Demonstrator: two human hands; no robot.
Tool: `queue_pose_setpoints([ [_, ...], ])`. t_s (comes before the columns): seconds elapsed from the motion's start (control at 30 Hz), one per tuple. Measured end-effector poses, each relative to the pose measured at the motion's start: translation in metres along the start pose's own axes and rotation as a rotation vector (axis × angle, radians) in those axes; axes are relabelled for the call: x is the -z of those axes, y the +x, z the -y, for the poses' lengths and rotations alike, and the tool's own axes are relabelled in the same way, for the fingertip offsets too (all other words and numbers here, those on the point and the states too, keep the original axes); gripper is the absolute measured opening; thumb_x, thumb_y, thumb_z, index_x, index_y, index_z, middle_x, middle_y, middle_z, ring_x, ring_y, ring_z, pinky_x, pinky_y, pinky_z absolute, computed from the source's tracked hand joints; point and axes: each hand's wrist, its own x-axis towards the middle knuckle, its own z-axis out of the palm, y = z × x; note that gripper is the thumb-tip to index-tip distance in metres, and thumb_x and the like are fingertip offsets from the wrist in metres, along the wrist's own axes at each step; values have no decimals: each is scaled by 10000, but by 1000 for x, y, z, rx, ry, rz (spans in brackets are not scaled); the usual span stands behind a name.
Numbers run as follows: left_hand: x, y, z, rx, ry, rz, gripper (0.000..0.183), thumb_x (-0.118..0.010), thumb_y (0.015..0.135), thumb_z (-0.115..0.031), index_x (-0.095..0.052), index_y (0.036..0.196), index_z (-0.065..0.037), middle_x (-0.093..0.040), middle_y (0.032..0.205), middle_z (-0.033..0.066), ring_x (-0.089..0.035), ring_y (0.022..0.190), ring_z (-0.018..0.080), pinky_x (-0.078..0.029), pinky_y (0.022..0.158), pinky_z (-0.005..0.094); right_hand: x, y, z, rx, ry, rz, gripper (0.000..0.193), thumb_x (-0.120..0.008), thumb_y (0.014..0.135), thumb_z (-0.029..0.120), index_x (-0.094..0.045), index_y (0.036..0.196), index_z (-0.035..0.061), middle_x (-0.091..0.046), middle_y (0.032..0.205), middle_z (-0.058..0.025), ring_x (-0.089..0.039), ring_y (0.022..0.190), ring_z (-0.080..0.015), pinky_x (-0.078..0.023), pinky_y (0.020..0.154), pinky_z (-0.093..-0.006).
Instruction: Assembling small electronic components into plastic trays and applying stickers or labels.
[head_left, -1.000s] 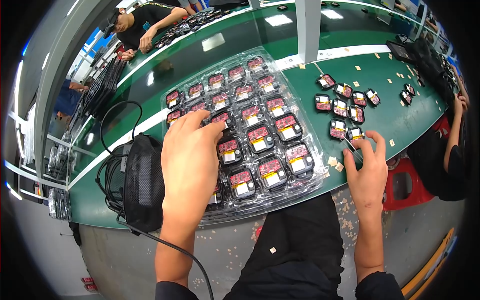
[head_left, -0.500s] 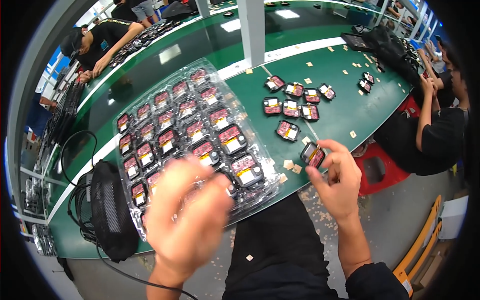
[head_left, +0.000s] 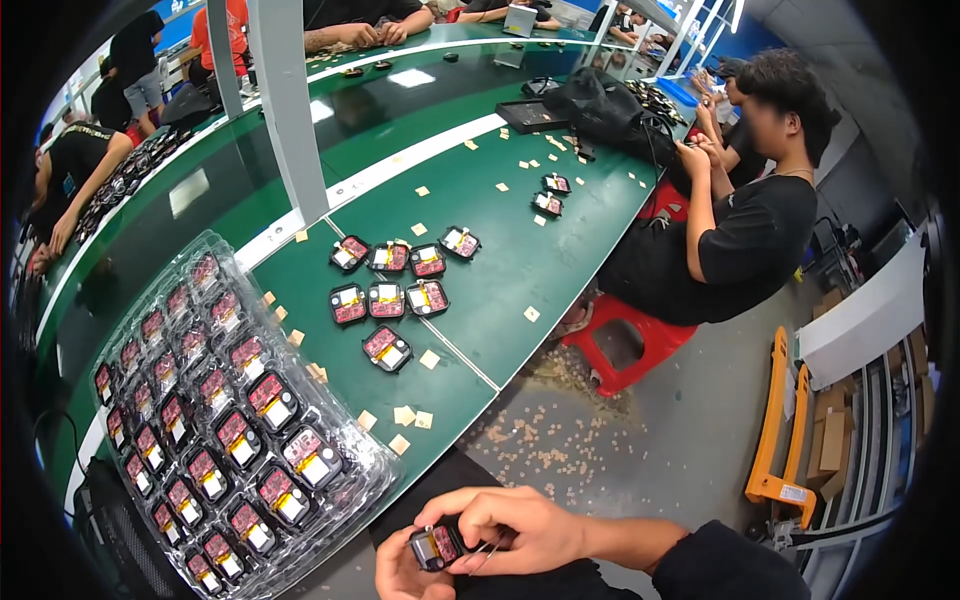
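In front of my lap, just off the table's edge, both hands hold one small black square device (head_left: pixel 436 548), like an open watch case with a red circuit board inside. My left hand (head_left: pixel 400 578) cups it from the left, cut off by the lower edge of the picture. My right hand (head_left: pixel 530 532) grips its right side with bent fingers. Thin shiny lines show under the right fingers; whether they are wires or a tool I cannot tell. A clear plastic tray (head_left: pixel 372 462) at the left holds rows of similar devices. Several more devices (head_left: pixel 386 349) lie loose on the green table.
Small beige paper squares (head_left: pixel 404 415) dot the green table (head_left: pixel 470 260) and the floor. A grey post (head_left: pixel 285 110) rises beyond the tray. At the right, a co-worker (head_left: pixel 750 230) sits near a red stool (head_left: pixel 625 345). A black bag (head_left: pixel 600 105) lies farther along the table.
My view has swung to the right. My left hand has come from over the tray to the device, which my right hand has brought from above the table toward my lap.
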Motion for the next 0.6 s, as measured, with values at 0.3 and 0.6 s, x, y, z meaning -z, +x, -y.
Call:
queue_pose_setpoints([
  [0.3,30,-5,9,-111,186,-81,669,-833,892,-268,-501,1400,13,-588,1323,114,-618,1147,213,-517,992,350,-16,-7,-14,-107,-62,22,231,-753,936,76,-523,930,48,-614,1378,-163,-455,645,-34,-401,543,-203],
  [0.6,34,-12,-1,-90,49,-138,586,-788,926,-212,-503,1375,34,-603,1325,185,-632,1193,300,-516,1045,411,-26,1,-16,-23,-190,-27,205,-693,946,105,-600,1105,16,-614,1206,-148,-676,1001,-268,-563,835,-337],
])
